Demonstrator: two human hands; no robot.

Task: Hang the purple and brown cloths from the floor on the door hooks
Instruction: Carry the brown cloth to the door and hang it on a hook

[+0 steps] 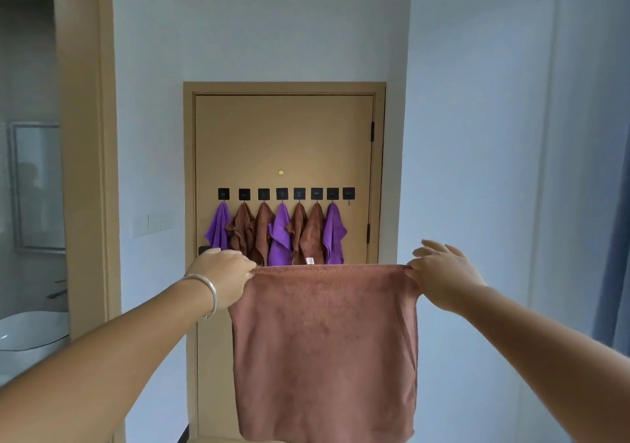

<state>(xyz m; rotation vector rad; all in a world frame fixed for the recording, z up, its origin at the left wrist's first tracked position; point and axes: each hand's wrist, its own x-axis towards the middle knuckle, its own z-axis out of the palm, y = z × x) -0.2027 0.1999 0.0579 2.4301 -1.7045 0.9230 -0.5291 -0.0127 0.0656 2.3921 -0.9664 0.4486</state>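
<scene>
The brown cloth [324,350] held up at the frame's centre is a soft, fuzzy terry-like fabric, matt, with a stitched hem along its edges. At 12 o'clock from it, the purple cloths [280,234] on the door look smoother and faintly lustrous, while the brown ones [312,234] beside them share the same napped, dull pile; one carries a small white label. The hooks [282,194] are dark squares with a slight sheen, material unclear. The door [283,136] has a smooth, matt tan finish. At 9 o'clock, a bangle [209,289] on the wrist looks like polished silvery metal, and a white glossy basin [30,333] sits lower left.
</scene>
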